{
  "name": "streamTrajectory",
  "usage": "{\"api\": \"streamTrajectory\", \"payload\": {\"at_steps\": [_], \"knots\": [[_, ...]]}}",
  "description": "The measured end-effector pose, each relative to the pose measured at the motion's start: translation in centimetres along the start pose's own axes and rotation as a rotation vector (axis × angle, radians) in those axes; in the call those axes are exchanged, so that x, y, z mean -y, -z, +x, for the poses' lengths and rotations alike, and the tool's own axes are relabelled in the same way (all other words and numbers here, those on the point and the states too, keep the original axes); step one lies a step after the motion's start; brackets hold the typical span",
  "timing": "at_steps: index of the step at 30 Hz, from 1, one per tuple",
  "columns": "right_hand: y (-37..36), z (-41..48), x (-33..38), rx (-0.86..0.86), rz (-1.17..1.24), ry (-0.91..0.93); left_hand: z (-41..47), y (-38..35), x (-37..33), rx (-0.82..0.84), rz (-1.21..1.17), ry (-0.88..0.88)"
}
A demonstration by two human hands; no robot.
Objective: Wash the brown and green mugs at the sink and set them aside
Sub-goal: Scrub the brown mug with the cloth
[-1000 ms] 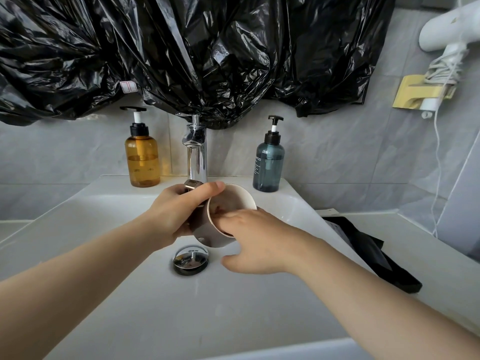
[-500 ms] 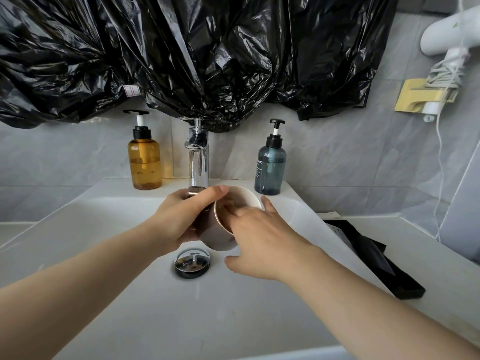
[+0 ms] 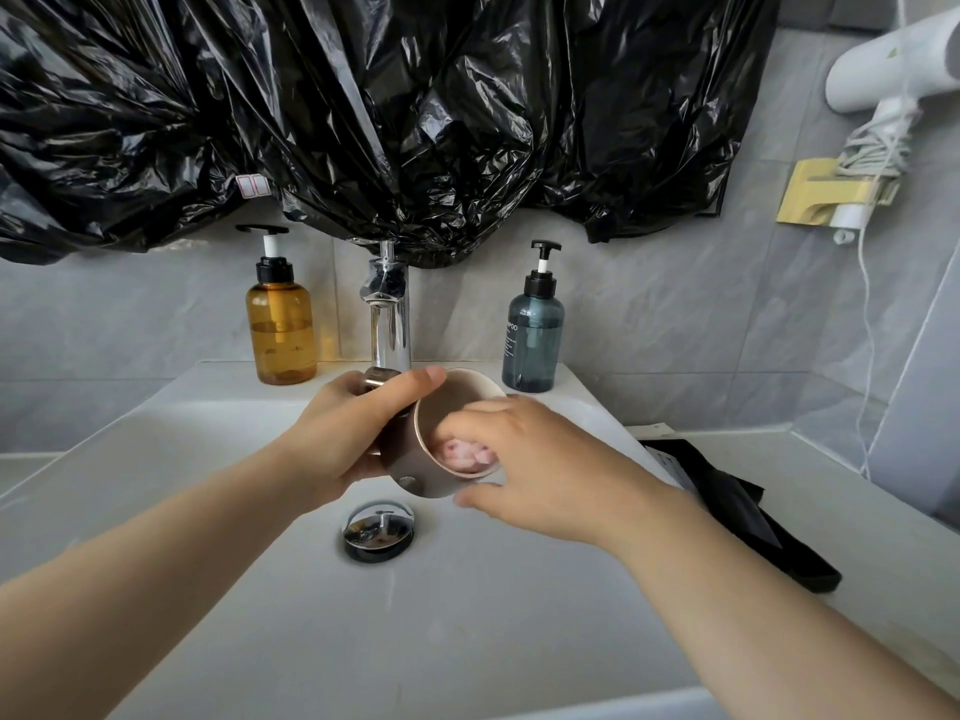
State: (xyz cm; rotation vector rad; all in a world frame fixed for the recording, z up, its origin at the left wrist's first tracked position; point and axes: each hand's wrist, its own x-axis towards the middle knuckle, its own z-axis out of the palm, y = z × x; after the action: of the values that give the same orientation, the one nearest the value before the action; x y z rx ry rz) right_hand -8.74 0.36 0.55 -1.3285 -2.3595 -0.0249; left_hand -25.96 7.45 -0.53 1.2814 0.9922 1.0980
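Observation:
The brown mug (image 3: 415, 472) is tilted on its side over the white sink (image 3: 208, 511), its mouth turned right, just under the chrome tap (image 3: 388, 324). My left hand (image 3: 348, 439) grips its outside wall, thumb along the top. My right hand (image 3: 540, 470) has its fingers pushed inside the mug's mouth, fingertips showing in water at the bottom, thumb outside below the rim. No green mug is in view. No water stream is visible from the tap.
A chrome drain plug (image 3: 379, 530) sits in the basin below the mug. An amber pump bottle (image 3: 280, 330) stands left of the tap, a blue-grey pump bottle (image 3: 532, 340) right. A black pouch (image 3: 737, 511) lies on the right counter. Black plastic sheeting (image 3: 389, 111) hangs above; a white hair dryer (image 3: 883, 65) hangs top right.
My right hand's fingers have gone deeper into the mug, from the rim down to its inside. The mug has dropped slightly and tilted; my left hand keeps its grip.

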Motion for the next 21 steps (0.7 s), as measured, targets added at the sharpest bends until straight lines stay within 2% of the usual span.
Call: {"api": "streamTrajectory", "payload": {"at_steps": [6,9,12,14,15,17,19,21], "knots": [[1.7,-0.9,0.1,-0.171,0.323,-0.120,-0.1,0.1,-0.1,-0.014,-0.009,0.009],[2.1,-1.0,-0.4,-0.385,0.533,-0.153,0.0,0.7,-0.2,-0.050,-0.044,0.065],[2.0,-0.7,-1.3,-0.694,0.479,-0.283,-0.2,0.6,-0.4,-0.045,-0.053,0.086],[2.1,-0.6,-1.6,-0.810,0.363,-0.454,-0.5,0.3,-0.5,-0.023,-0.042,0.095],[2.0,-0.5,-2.0,-0.806,0.346,-0.539,-0.6,0.2,-0.6,-0.011,-0.039,0.103],[1.6,-0.3,-2.7,-0.684,0.545,-0.652,-0.8,0.0,-0.6,0.002,-0.043,0.127],[1.0,0.1,-3.5,-0.502,0.840,-0.663,-0.9,-0.1,-0.7,-0.002,-0.069,0.160],[0.9,0.0,-3.5,-0.408,1.012,-0.612,-0.9,0.0,-0.9,-0.010,-0.100,0.176]]}}
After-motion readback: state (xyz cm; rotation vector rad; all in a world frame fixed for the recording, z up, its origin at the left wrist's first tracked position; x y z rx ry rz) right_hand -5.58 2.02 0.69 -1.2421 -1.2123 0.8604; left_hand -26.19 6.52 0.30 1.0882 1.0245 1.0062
